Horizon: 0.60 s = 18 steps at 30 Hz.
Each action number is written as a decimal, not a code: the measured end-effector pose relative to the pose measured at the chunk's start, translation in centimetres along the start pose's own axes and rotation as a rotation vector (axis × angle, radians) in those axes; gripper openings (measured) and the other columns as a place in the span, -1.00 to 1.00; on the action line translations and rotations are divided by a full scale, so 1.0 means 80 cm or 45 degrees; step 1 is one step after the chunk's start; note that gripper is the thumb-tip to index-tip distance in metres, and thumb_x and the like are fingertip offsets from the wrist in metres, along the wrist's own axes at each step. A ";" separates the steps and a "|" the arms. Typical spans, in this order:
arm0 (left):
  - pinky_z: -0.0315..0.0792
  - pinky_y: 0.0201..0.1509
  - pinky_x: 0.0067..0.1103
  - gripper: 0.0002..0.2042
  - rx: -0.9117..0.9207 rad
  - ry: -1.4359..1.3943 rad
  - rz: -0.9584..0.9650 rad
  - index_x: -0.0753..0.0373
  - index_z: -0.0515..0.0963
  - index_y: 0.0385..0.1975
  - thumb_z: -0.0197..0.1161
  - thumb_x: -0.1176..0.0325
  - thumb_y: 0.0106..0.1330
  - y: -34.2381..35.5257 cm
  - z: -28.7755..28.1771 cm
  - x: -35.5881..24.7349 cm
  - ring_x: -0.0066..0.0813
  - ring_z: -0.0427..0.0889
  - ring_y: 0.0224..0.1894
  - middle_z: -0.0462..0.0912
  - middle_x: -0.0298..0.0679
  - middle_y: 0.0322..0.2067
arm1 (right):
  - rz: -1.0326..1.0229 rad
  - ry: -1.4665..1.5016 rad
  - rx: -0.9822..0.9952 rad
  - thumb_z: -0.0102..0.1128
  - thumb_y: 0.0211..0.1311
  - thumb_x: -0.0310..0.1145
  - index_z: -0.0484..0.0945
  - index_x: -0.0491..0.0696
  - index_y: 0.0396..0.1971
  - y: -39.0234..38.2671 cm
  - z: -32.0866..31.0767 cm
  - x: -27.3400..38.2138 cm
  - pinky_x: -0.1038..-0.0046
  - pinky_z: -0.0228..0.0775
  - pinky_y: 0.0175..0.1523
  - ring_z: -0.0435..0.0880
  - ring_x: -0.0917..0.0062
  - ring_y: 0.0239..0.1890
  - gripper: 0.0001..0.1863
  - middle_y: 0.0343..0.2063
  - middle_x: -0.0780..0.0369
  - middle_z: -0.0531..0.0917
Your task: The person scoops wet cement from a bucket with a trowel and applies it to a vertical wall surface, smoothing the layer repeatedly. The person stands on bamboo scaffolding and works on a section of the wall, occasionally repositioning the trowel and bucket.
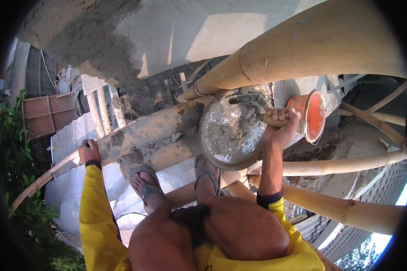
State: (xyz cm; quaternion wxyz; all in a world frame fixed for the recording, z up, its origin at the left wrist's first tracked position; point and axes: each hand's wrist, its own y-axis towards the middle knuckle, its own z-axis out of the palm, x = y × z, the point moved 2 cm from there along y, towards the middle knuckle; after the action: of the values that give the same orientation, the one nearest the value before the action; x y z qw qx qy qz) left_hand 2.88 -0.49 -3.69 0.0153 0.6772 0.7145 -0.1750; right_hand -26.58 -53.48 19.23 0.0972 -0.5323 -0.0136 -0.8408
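Observation:
My right hand (282, 118) is closed around the wooden handle of a trowel (267, 120). The trowel is over a round basin (205, 143) of wet grey mortar (237, 131); its blade is hard to tell apart from the mortar. At the left, the fingers of my left hand (89, 152) are wrapped round a thin bamboo pole (54, 170), beside the end of the thick mortar-smeared bamboo poles (156, 128). Both my feet, in flip-flops, stand by these poles, just left of and below the basin.
An orange bucket (315, 115) stands right of the basin. A thick bamboo pole (312, 43) slants across the upper right, with more poles (343, 165) below. A partly plastered wall (167, 34) rises ahead. Leafy plants (22, 189) and roofing lie lower down.

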 end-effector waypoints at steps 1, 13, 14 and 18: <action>0.52 -0.04 -0.25 -0.64 -0.008 -0.026 -0.017 0.29 0.70 -0.24 0.06 0.14 0.38 -0.001 0.000 0.002 0.05 0.73 -0.17 0.76 0.07 -0.27 | 0.046 -0.025 0.014 0.07 0.43 -0.27 0.29 0.05 -0.50 0.003 -0.007 0.002 0.28 0.33 -0.25 0.28 0.53 -0.53 -0.73 -0.60 0.35 0.26; 0.51 -0.04 -0.11 -0.61 -0.024 0.016 -0.026 0.19 0.71 -0.23 0.03 0.03 0.40 0.004 0.011 0.015 0.20 0.67 -0.17 0.71 0.14 -0.29 | -0.504 -0.363 0.665 0.00 0.47 -0.34 0.28 0.01 -0.46 -0.020 0.099 0.070 0.39 0.31 -0.36 0.34 0.52 -0.54 -0.76 -0.62 0.29 0.31; 0.51 -0.03 -0.11 -0.61 -0.015 0.005 -0.033 0.18 0.71 -0.23 0.03 0.04 0.40 0.004 0.010 0.014 0.19 0.67 -0.16 0.72 0.14 -0.28 | -0.431 -0.289 0.653 0.04 0.48 -0.34 0.28 -0.02 -0.43 -0.032 0.104 0.047 0.39 0.31 -0.36 0.34 0.51 -0.55 -0.77 -0.63 0.29 0.32; 0.51 -0.05 -0.12 -0.60 -0.030 -0.020 -0.009 0.20 0.71 -0.23 0.02 0.04 0.40 0.002 0.004 0.012 0.18 0.68 -0.17 0.72 0.13 -0.28 | -0.099 -0.204 1.306 0.27 0.28 -0.44 0.33 -0.07 -0.54 -0.071 0.104 0.001 0.39 0.22 -0.52 0.35 0.52 -0.65 -0.71 -0.66 0.22 0.46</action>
State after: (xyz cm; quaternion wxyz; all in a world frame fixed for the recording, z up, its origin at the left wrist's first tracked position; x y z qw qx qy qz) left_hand 2.85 0.33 -4.29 0.0281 0.6730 0.7188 -0.1720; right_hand -20.16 -46.91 23.38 0.3130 -0.4779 -0.4511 -0.6857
